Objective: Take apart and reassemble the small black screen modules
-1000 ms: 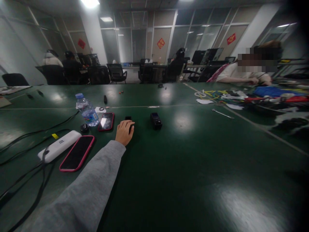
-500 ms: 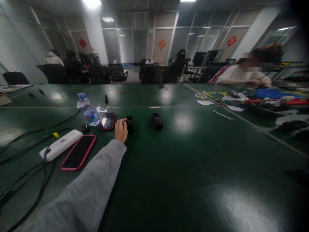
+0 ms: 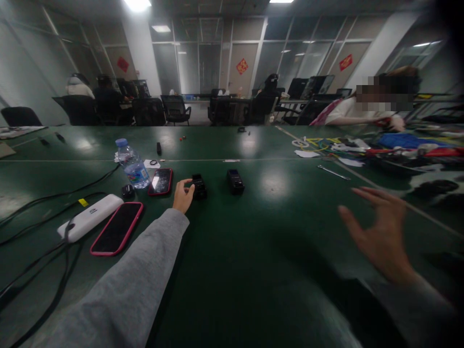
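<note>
Two small black box-shaped devices lie on the green table (image 3: 253, 270). My left hand (image 3: 183, 195), in a grey sleeve, is at the left edge of the nearer-left black device (image 3: 199, 187). Its thumb and index finger are apart; whether the fingertips touch the device I cannot tell. To the right sits the second black device (image 3: 235, 181), with a small screen on top and no hand on it. My right hand (image 3: 384, 232) hovers over the table's right side, smeared by motion, its fingers spread and holding nothing.
Left of my arm are a pink-cased phone (image 3: 116, 229), a white power bank (image 3: 90, 217), a red-cased phone (image 3: 160, 181), a water bottle (image 3: 133, 165) and black cables (image 3: 67, 266). A wrench (image 3: 333, 172) lies right, near piled cables (image 3: 326, 145). A person (image 3: 362, 113) sits behind.
My right hand has come into view from the right. The left black device has shifted slightly right and turned a little, and my left fingers have loosened from it.
</note>
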Demonstrator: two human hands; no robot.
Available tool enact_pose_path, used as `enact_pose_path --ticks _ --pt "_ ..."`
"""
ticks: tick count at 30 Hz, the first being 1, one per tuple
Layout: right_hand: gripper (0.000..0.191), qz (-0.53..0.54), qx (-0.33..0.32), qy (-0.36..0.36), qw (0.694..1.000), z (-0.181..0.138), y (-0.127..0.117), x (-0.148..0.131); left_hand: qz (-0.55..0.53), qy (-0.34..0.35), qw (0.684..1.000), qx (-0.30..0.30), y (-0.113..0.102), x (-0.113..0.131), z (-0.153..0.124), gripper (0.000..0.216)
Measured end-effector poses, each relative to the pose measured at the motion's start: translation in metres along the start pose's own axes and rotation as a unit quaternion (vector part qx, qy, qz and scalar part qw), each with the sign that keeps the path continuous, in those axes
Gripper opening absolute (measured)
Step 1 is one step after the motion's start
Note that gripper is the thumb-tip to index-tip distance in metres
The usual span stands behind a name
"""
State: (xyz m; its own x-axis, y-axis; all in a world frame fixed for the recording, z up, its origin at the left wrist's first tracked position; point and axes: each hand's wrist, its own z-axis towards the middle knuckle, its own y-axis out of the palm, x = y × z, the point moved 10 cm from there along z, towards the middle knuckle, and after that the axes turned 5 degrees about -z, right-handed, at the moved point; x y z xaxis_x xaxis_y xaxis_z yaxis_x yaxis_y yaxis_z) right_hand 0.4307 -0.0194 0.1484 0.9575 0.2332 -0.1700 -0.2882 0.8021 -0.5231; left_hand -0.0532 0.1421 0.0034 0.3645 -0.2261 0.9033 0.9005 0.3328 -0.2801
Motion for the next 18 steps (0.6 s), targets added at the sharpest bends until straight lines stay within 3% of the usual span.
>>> enact_pose_path --ticks 5,7,10,13,18 --pt "0.040 0.201 -0.158 -0.079 0.964 -0.008 0.114 -0.141 -0.014 0.003 1.000 -0.005 0.002 -0.002 0.002 0.024" --pt "0.045 0.217 -0.216 -0.103 0.946 -0.015 0.157 -0.195 -0.013 0.010 1.000 0.005 0.000 0.000 0.002 0.020" --pt "0.058 0.197 -0.264 -0.123 0.936 -0.020 0.205 -0.252 -0.011 0.020 0.999 0.038 -0.009 0.009 0.000 0.017" --pt "0.066 0.163 -0.274 -0.114 0.941 -0.019 0.238 -0.279 -0.017 0.013 0.998 0.060 -0.018 0.016 -0.002 0.020" --pt "0.053 0.139 -0.306 -0.062 0.940 -0.020 0.271 -0.278 -0.001 0.015 0.992 0.124 -0.036 0.026 -0.007 0.022"
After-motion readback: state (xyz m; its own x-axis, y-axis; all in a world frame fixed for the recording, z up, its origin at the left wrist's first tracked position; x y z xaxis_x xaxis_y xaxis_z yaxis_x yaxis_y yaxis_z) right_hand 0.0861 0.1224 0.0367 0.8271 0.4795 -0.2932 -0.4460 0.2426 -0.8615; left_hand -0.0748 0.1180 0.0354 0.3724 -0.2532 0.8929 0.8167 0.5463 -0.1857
